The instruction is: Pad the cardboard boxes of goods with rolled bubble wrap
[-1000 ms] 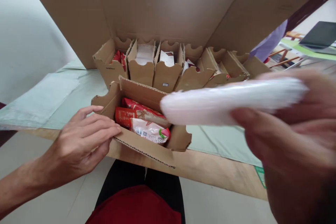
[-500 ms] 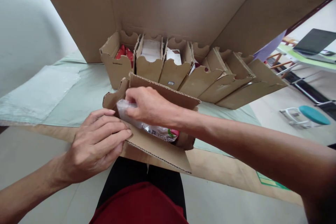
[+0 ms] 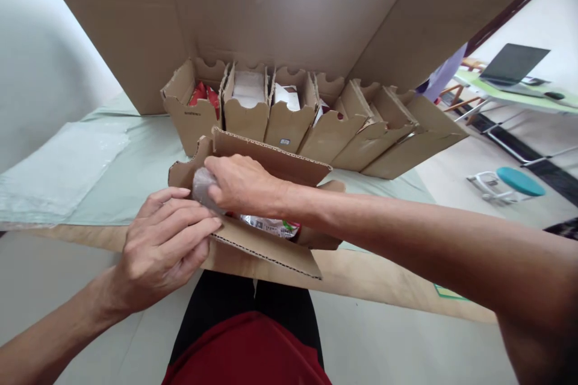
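An open cardboard box [image 3: 266,255] lies near the table's front edge, its near flap folded outward. My left hand [image 3: 169,240] rests over the box's left end and near flap, its fingers together and holding the cardboard; its thumb is hidden. Inside the box, my right hand [image 3: 246,183] is closed on a piece of bubble wrap [image 3: 205,186], pressed towards the left end. A shiny silver packet [image 3: 271,225] with pink and green print lies in the box below my right forearm, partly hidden.
Behind stands a row of several cardboard bins [image 3: 257,114] with red packets [image 3: 204,95] and white items, backed by a tall cardboard panel [image 3: 280,12]. Clear plastic sheets [image 3: 63,168] lie at left. A stool [image 3: 519,181] and a laptop [image 3: 515,66] on another table are at right.
My right hand has pushed the bubble wrap slightly further down into the box's left end. My left hand stays on the box. The whole view has shifted a little.
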A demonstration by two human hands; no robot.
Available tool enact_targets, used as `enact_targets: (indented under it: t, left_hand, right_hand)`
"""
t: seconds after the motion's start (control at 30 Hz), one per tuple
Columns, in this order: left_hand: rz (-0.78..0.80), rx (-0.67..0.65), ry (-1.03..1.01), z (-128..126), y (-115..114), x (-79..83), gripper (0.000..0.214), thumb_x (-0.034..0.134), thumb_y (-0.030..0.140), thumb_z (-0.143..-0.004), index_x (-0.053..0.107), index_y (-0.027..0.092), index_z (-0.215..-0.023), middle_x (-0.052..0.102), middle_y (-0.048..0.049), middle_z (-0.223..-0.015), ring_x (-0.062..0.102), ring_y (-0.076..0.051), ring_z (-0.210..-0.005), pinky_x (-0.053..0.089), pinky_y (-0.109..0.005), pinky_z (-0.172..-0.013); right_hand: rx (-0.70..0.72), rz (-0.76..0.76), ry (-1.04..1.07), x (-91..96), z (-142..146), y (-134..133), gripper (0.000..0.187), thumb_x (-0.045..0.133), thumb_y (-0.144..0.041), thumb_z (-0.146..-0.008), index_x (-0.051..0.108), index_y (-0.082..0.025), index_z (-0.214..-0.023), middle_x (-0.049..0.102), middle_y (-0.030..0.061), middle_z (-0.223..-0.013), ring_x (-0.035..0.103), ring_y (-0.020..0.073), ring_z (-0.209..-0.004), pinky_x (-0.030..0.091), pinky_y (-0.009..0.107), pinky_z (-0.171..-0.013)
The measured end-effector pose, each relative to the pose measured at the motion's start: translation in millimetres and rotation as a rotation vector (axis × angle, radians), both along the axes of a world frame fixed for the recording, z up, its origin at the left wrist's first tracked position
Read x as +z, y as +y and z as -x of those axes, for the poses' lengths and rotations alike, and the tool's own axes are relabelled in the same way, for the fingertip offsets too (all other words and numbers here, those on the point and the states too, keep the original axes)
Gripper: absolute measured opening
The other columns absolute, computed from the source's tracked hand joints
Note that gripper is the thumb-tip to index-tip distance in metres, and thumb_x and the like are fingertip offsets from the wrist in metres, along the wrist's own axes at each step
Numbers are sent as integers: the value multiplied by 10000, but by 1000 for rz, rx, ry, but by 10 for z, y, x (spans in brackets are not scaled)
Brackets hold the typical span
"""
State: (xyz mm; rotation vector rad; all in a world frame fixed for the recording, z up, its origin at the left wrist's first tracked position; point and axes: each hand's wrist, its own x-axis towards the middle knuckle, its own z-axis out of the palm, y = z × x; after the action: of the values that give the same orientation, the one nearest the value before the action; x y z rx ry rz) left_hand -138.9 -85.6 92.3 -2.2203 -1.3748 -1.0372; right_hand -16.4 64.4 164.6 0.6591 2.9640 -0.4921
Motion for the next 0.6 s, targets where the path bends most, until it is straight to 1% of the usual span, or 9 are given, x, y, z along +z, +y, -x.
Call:
enact_targets:
  t: [0.1, 0.2, 0.27, 0.33, 0.4, 0.43, 0.5, 0.53, 0.6]
  left_hand:
    - [-1, 4, 0, -13, 7, 4, 311, 632, 20, -839, 718, 246, -1036, 798, -19, -927, 752, -210, -849, 550, -475, -977]
    - [-4, 0, 5, -14, 8, 7, 309, 647, 18, -830, 720, 238, -1034, 797, -29, -926, 753, -220, -874, 546, -467, -979]
    - [-3, -8, 8, -10, 5, 8, 308, 654, 10, -825, 716, 226, -1035, 794, -37, -924, 752, -223, -868, 544, -471, -981]
    - [-1, -15, 16, -12, -4, 7, 309, 655, 2, -828, 707, 217, -1043, 789, -42, -922, 748, -222, -854, 544, -484, -983]
    - [-3, -16, 34, -20, -23, -1, 323, 667, 1, -835, 694, 216, -1075, 784, -45, -926, 745, -231, -879, 544, -508, -996]
    - [-16, 1, 37, -24, -37, -8, 341, 683, 9, -838, 687, 220, -1106, 783, -51, -949, 744, -247, -928, 540, -527, -1012]
    - [-61, 105, 8, -13, -69, -38, 435, 727, 57, -849, 658, 241, -1236, 768, -87, -1105, 711, -301, -1118, 519, -575, -1067]
    - [-86, 190, -32, 9, -85, -64, 521, 750, 103, -859, 617, 264, -1335, 732, -106, -1239, 663, -331, -1234, 498, -598, -1106]
    - [-82, 352, -170, 102, -103, -147, 728, 777, 234, -881, 458, 319, -1529, 568, -104, -1518, 522, -379, -1421, 441, -619, -1183]
  right_hand:
    - [92, -46, -108, -64, -9, -20, 158, 606, -143, -870, 726, -154, -972, 777, 113, -1008, 695, 227, -879, 410, 287, -654]
    - [137, -85, -45, -162, 79, -5, 136, 613, -147, -875, 743, -159, -915, 789, 127, -1000, 718, 253, -931, 457, 302, -695]
    - [129, -60, -19, -249, 159, 3, 165, 586, -160, -901, 749, -153, -927, 791, 140, -1021, 724, 261, -949, 479, 313, -706]
    - [132, -31, -43, -316, 231, 0, 199, 554, -151, -920, 751, -141, -941, 789, 155, -1036, 729, 268, -956, 493, 325, -711]
    - [146, -3, -105, -296, 268, -3, 191, 563, -142, -915, 751, -132, -950, 787, 163, -1041, 733, 274, -961, 500, 330, -713]
    - [150, 8, -134, -236, 259, 1, 169, 587, -149, -909, 751, -130, -949, 786, 162, -1039, 734, 276, -960, 503, 329, -713]
    - [127, 26, -143, -4, 145, 34, 109, 663, -185, -893, 753, -131, -924, 786, 141, -1004, 732, 274, -943, 508, 324, -720]
    - [82, 34, -101, 152, 22, 63, 85, 697, -191, -881, 755, -134, -903, 785, 116, -966, 729, 268, -934, 508, 325, -735]
    - [-81, 64, 103, 465, -370, 129, 37, 745, -174, -851, 767, -147, -862, 774, 49, -874, 717, 248, -923, 499, 339, -789]
